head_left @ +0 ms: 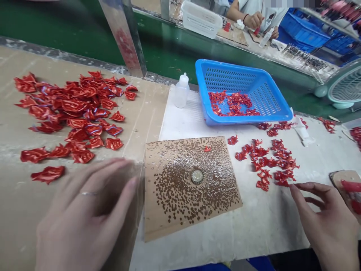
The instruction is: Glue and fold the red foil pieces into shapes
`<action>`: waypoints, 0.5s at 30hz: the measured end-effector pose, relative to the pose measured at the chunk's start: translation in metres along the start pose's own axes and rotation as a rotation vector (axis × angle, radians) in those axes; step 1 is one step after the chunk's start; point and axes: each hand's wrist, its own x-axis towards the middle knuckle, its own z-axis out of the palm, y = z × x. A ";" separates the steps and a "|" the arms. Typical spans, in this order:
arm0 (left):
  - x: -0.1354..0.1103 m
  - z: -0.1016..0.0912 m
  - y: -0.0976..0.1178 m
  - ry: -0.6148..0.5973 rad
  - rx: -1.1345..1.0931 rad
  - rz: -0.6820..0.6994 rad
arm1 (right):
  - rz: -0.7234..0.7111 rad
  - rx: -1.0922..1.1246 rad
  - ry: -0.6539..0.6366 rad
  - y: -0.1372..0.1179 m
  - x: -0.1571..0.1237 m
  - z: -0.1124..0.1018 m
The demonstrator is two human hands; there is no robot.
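Note:
My left hand point(84, 214) lies flat at the lower left, fingers stretched out and together, a ring on one finger; it holds nothing and is nearest a lone red foil piece point(47, 174). My right hand point(327, 222) is at the lower right, fingers spread, fingertips just short of a cluster of small red bows point(267, 162). Between the hands lies a brown cardboard square point(191, 184) covered in glue dots, with a small round gem point(197, 176) at its middle. A big heap of red foil pieces point(73, 109) covers the left of the table.
A blue mesh basket point(270, 94) holding red bows stands at the back, a small white squeeze bottle point(181, 90) beside it. A metal post point(124, 37) rises behind. Another person's hands point(256, 20) work at a far bench with a white basket point(200, 19). A fan point(344, 86) stands at right.

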 end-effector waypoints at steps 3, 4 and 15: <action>0.023 -0.003 -0.017 0.023 0.159 0.147 | -0.227 -0.144 0.040 -0.007 -0.005 -0.003; 0.029 -0.002 -0.021 0.035 0.187 0.192 | -0.342 -0.131 0.008 -0.009 -0.007 -0.003; 0.027 -0.001 -0.031 -0.051 0.232 0.268 | -0.668 -0.129 -0.122 -0.027 -0.013 0.035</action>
